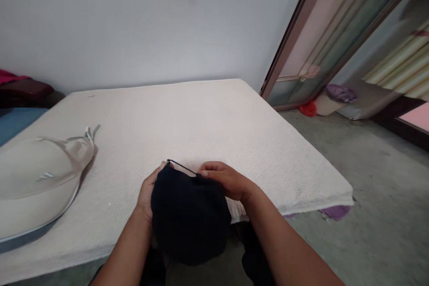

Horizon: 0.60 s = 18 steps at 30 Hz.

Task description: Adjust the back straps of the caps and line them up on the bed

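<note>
A dark navy cloth item (189,219), rounded like a cap, hangs between my hands at the near edge of the white-covered surface. Along its top runs a thin dark cord (182,166). My left hand (147,192) holds the item's left side, its fingers partly hidden behind the cloth. At the upper right, my right hand (223,178) pinches the edge where the cord meets the cloth. A beige cap (43,170) with a small striped logo and a strap lies on the left.
The white textured cover (187,116) spans a wide flat surface against a pale wall. Blue and dark red items sit at the far left. On the right are a sliding door, a bin with a purple liner (330,98), a red bag (308,108) and a curtain.
</note>
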Motion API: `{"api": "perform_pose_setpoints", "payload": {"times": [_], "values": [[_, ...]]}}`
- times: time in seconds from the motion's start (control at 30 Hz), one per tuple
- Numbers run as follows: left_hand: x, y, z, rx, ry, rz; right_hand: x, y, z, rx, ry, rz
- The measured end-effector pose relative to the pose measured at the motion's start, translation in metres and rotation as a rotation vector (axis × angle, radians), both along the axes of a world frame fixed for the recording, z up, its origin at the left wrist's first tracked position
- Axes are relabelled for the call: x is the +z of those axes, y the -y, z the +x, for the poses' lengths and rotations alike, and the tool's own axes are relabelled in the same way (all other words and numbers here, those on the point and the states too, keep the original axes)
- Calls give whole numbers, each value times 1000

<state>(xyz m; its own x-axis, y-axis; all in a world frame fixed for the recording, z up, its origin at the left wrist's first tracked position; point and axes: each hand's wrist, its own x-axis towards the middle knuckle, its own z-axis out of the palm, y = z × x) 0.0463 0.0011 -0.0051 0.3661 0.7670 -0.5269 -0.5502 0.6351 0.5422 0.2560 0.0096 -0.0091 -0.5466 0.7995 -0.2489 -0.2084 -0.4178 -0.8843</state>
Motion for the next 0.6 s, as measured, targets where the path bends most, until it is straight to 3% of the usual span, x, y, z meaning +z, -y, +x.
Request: {"api": "perform_pose_setpoints", "payload": {"times": [0.1, 0.2, 0.4, 0.6], "values": [[3, 2, 4, -50, 69, -62, 1, -4, 5, -155, -105, -62], [9, 7, 11, -50, 11, -18, 2, -6, 10, -290, -174, -51], [21, 12, 18, -36, -74, 154, 0, -8, 13, -323, -191, -85], [10, 12, 9, -41, 5, -113, -6, -14, 13, -495, -234, -168]]}}
